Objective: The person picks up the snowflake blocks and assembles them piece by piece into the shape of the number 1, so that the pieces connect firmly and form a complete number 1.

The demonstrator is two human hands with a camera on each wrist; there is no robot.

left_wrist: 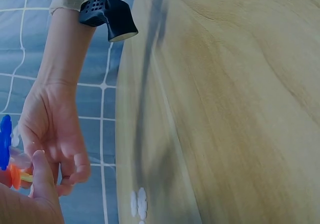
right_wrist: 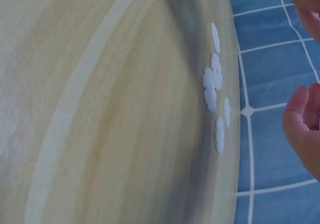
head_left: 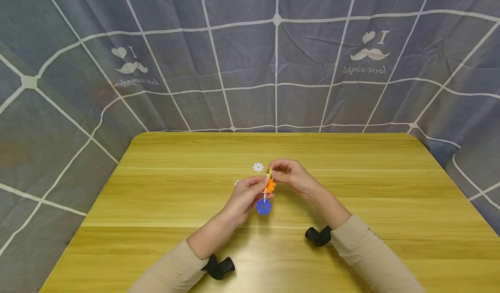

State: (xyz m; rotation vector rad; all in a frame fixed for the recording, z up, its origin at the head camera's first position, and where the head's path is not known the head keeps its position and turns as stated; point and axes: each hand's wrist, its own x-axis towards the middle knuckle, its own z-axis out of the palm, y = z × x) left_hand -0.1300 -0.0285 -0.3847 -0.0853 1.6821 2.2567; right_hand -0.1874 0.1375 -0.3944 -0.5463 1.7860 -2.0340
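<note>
Wood tbl [head_left: 351,184] — joined discs [head_left: 271,186] btwn L hand [head_left: 244,196] & R hand [head_left: 297,178]

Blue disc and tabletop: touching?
Apart. The left wrist view shows the blue disc raised well off the tabletop, with curtain visible between them.

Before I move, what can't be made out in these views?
Head: flat white plastic piece, mostly covered by the left bare hand.
Head: slim yellow plastic piece, partly hidden by the right bare hand.
Left wrist: rest of left hand, cut off by lower-left edges.
Right wrist: both hands' grips, beyond right edge.
</note>
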